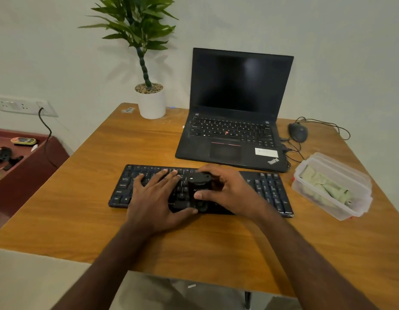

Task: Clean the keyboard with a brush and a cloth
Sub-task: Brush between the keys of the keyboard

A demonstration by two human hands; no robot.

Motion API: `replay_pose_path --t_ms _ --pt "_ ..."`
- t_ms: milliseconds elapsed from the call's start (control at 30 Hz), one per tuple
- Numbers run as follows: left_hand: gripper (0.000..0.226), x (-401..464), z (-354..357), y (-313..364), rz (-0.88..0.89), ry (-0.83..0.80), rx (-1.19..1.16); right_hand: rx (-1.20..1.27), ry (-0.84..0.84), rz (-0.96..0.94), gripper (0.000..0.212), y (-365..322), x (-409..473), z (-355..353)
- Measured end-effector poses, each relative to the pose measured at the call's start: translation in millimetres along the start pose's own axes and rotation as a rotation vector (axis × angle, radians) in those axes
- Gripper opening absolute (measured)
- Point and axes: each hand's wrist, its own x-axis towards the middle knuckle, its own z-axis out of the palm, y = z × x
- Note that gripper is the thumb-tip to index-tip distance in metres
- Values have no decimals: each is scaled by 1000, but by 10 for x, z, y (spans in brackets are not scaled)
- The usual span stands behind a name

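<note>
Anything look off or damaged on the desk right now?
Mostly tidy. The keyboard sits slightly askew to the desk edge, and its front right corner looks chipped or scuffed. The cloth is bunched in the plastic container.

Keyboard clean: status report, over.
Left hand flat on keyboard, steadying. Right hand grips black brush on keys. Cloth in box, unused. Nothing in the way.

Keyboard (200, 190): on the worktop (127, 148), near its front edge.
Laptop (235, 113): behind the keyboard.
Plant pot (151, 104): left of the laptop.
Mouse (298, 132): right of the laptop.
Container (332, 186): right of the keyboard.
</note>
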Motion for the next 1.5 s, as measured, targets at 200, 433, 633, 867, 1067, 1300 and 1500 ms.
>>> replay_pose_path --t_ms 200,433,633,867,1067,1300,1500 --pt "103 -3 -10 17 -24 -11 15 -38 -17 88 40 95 -303 -554" --pt "104 0 -11 46 -30 -9 39 46 82 6 34 54 -323 -524" --pt "103 2 -19 36 -35 -31 32 42 71 -22 36 54 -40 -82" --pt "103 -8 -24 31 -26 -25 19 83 105 -46 35 10 59 48" --pt "103 -7 -26 21 -37 -26 30 -25 57 20 38 135 -250 -389" --pt "104 -12 -25 28 -40 -26 26 -15 127 3 35 99 -304 -557" --pt "105 -1 -30 34 -37 -41 36 89 129 3 33 118 -112 -84"
